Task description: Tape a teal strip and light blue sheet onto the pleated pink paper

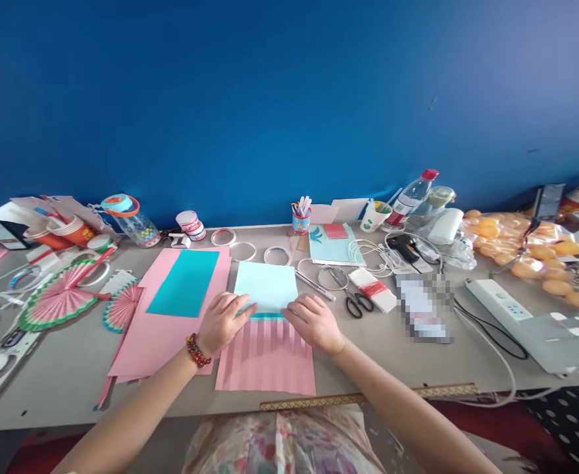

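A light blue sheet of paper (266,284) lies before me, with a narrow teal strip along its near edge. Below that strip a pink paper (264,362) with pleat creases spreads toward me. My left hand (224,322), with a beaded bracelet at its wrist, grips the left end of the light blue sheet's near edge, fingers bent together. At the right end of the same edge, my right hand (315,322) pinches the paper with curled fingers. The fingertips partly hide the strip.
Left are pink sheets (136,349), a teal sheet (185,283) and a pleated fan (65,296). Scissors (358,304), a pen (315,286), a red-and-white pack (374,289) and a power strip (511,316) lie right. A patterned ruler (314,401) follows the front edge.
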